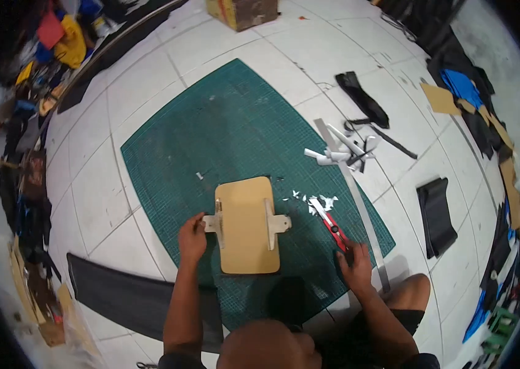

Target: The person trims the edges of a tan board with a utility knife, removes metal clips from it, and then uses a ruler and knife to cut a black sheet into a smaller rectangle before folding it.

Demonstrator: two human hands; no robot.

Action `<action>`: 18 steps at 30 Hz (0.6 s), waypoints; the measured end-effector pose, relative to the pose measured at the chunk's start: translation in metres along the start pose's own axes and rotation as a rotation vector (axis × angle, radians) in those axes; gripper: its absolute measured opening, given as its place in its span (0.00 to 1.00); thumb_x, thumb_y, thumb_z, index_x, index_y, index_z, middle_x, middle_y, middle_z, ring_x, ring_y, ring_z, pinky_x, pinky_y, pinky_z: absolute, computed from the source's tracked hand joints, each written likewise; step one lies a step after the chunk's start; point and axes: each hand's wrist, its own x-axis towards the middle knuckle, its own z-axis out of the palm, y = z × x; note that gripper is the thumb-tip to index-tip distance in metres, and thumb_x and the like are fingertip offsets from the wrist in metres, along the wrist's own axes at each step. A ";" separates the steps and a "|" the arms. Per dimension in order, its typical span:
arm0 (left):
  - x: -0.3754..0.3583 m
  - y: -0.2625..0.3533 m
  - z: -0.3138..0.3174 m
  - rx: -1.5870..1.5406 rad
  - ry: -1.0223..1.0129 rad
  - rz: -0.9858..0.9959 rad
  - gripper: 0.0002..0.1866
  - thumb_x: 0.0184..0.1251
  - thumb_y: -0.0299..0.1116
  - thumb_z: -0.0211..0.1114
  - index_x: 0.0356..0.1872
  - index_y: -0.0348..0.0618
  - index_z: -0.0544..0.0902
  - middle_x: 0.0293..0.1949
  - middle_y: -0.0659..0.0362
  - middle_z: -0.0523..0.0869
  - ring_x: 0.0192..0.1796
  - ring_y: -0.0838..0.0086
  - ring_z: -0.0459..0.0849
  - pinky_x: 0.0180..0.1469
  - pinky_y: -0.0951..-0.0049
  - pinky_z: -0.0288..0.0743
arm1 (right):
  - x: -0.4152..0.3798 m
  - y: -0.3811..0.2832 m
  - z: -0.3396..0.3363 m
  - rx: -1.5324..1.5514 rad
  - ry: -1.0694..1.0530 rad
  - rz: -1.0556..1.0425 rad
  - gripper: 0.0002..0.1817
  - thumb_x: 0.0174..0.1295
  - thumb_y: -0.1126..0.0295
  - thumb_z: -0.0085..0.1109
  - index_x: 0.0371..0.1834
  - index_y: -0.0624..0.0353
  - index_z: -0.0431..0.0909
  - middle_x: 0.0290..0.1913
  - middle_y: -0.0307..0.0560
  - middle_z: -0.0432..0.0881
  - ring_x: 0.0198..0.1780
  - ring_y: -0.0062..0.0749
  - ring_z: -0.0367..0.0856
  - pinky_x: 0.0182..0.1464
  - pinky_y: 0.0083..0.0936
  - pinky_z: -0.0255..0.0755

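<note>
A tan rectangular board (249,234) with rounded corners lies on the green cutting mat (211,129), a dark edge showing beneath it. Metal clips grip its two long sides, a left clip (212,224) and a right clip (281,224). My left hand (193,238) is closed at the outer end of the left clip, fingertips on its tab. Over on the right, my right hand (355,263) has thumb and fingers around the rear end of a red utility knife (332,227). The knife's blade end points toward white scraps (329,203) on the mat.
A long metal ruler (361,209) crosses the mat's right side, with white and black strips (349,147) at its far end. Folded black material (436,218) lies right, a black sheet (131,298) left. A cardboard box (244,12) stands ahead; clutter lines both sides.
</note>
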 end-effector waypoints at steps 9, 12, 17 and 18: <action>0.049 0.008 -0.009 0.000 -0.205 -0.003 0.12 0.71 0.20 0.56 0.50 0.33 0.83 0.45 0.55 0.88 0.47 0.71 0.85 0.54 0.69 0.76 | 0.054 0.002 0.026 -0.179 -0.105 -0.005 0.26 0.53 0.61 0.74 0.52 0.58 0.77 0.45 0.53 0.78 0.48 0.51 0.80 0.49 0.44 0.75; 0.046 0.009 -0.012 0.019 -0.248 -0.012 0.12 0.70 0.19 0.56 0.50 0.33 0.83 0.44 0.57 0.87 0.46 0.73 0.84 0.53 0.70 0.77 | 0.054 0.010 0.028 -0.029 -0.132 0.095 0.23 0.54 0.64 0.73 0.50 0.59 0.77 0.45 0.53 0.78 0.47 0.51 0.81 0.47 0.45 0.76; 0.031 0.032 -0.002 0.076 -0.309 -0.022 0.13 0.66 0.21 0.60 0.50 0.35 0.84 0.43 0.54 0.88 0.46 0.68 0.85 0.54 0.67 0.77 | 0.030 0.020 0.019 0.207 -0.030 0.120 0.21 0.58 0.64 0.71 0.50 0.59 0.75 0.45 0.56 0.79 0.44 0.53 0.82 0.45 0.43 0.76; 0.028 0.038 -0.001 0.232 -0.221 0.110 0.13 0.65 0.23 0.61 0.50 0.35 0.84 0.44 0.52 0.88 0.46 0.64 0.85 0.55 0.65 0.77 | 0.025 0.021 0.018 0.258 0.007 0.135 0.21 0.59 0.63 0.70 0.51 0.59 0.74 0.44 0.56 0.80 0.43 0.53 0.82 0.44 0.43 0.76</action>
